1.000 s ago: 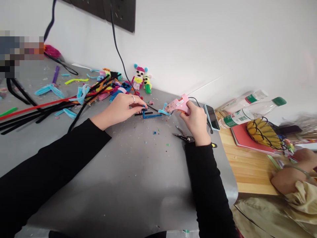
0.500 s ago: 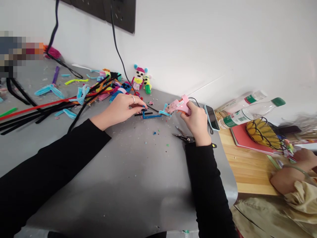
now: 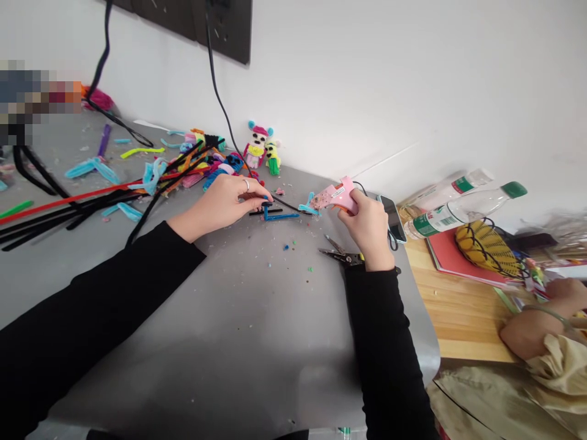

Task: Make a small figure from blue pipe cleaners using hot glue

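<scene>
My right hand (image 3: pixel 368 229) is wrapped round a pink glue gun (image 3: pixel 334 195), its nozzle pointing left at a light blue pipe-cleaner tuft (image 3: pixel 306 206). My left hand (image 3: pixel 223 203) rests on the grey mat (image 3: pixel 238 318), its fingertips pinched on the left end of a small piece made of blue and black pipe cleaners (image 3: pixel 274 213). Both arms are in black sleeves.
Scissors (image 3: pixel 342 255) lie beside my right wrist and a phone (image 3: pixel 394 220) behind it. Loose coloured pipe cleaners (image 3: pixel 151 174) and two small figures (image 3: pixel 262 146) crowd the back left. Bottles (image 3: pixel 463 208), a red book and another person's hand (image 3: pixel 532 327) are at the right.
My right hand with the glue gun has drifted slightly right and lifted a little. The left hand has stayed on the pipe-cleaner piece.
</scene>
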The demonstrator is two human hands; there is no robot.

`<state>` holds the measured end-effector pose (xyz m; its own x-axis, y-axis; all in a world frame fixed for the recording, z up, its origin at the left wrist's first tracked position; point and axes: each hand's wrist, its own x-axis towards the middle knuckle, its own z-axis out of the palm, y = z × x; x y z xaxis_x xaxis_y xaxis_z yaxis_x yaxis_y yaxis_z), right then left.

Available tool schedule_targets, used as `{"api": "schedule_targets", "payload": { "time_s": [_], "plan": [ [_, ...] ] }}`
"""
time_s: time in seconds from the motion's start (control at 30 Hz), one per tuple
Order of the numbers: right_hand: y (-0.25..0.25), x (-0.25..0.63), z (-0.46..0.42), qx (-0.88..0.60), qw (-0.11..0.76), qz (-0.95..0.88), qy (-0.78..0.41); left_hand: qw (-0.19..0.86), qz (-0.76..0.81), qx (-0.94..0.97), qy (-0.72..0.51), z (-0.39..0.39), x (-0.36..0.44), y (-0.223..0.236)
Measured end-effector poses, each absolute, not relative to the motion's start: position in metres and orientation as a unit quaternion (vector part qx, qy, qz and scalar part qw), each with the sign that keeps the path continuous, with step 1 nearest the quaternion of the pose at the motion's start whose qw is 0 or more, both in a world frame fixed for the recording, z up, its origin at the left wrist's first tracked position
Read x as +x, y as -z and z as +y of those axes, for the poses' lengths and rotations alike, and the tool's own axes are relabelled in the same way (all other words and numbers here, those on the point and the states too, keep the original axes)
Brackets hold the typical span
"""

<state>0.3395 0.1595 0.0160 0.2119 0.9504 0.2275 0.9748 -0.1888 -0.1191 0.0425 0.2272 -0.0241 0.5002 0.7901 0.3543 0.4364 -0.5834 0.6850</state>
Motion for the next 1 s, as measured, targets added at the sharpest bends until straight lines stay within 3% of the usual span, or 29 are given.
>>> {"api": "schedule_targets", "payload": {
  "time_s": [0.23,0.4,0.67,0.8,1.0],
  "plan": [
    [-0.009,0.339,0.162,-0.798,0.207,-0.562,0.069,0.280,0.361,0.814,-0.359,0.229,0.043,0.027],
    [-0.004,0.334,0.166,-0.778,0.294,-0.555,0.013,0.292,0.357,0.803,-0.377,0.225,0.045,0.021],
    [0.019,0.327,0.179,-0.722,0.378,-0.576,-0.065,0.418,0.309,0.693,-0.500,0.227,0.042,0.015],
    [0.027,0.319,0.185,-0.717,0.384,-0.575,-0.089,0.350,0.342,0.652,-0.580,0.234,0.037,0.020],
    [0.030,0.302,0.186,-0.742,0.367,-0.551,-0.109,0.226,0.382,0.718,-0.537,0.222,0.041,0.015]
  ]
}}
